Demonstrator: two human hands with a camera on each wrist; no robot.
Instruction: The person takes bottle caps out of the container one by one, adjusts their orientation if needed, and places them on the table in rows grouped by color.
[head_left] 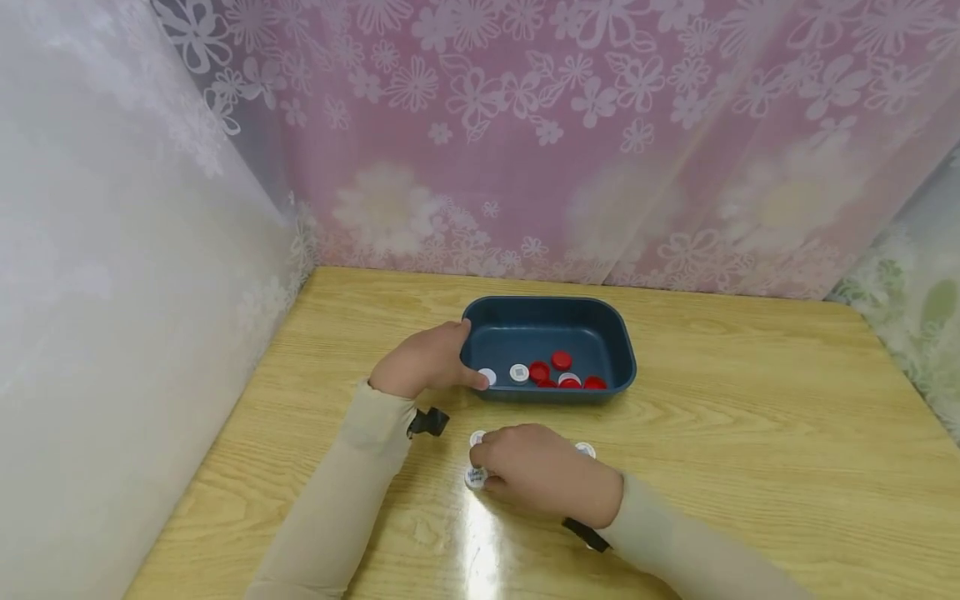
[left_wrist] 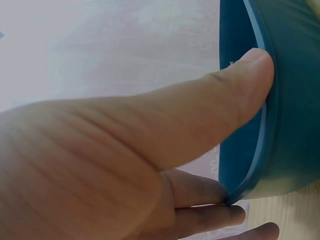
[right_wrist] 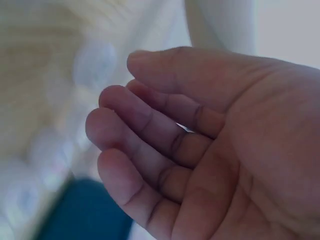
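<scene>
My left hand [head_left: 429, 360] rests at the left end of a dark blue plastic bin [head_left: 547, 398]. In the left wrist view its thumb lies over the bin's rim [left_wrist: 259, 165], while the fingers stretch out fairly straight beside it. Nearer the table's front, my right hand [head_left: 536, 468] is low over the wood, fingertips beside a white round cap [head_left: 476, 477] with dark marks. A second white cap [head_left: 477, 437] shows just behind those fingers, a third [head_left: 586, 450] beyond the knuckles. From the right wrist, the loosely bent fingers [right_wrist: 135, 135] hold nothing visible; several white discs blur beyond them.
Inside the bin, several red caps [head_left: 561, 360] and some white ones [head_left: 519, 372] lie along the front side. The wooden table [head_left: 750, 400] ends at a pink flowered curtain [head_left: 525, 167] behind, with a pale curtain [head_left: 135, 275] at the left.
</scene>
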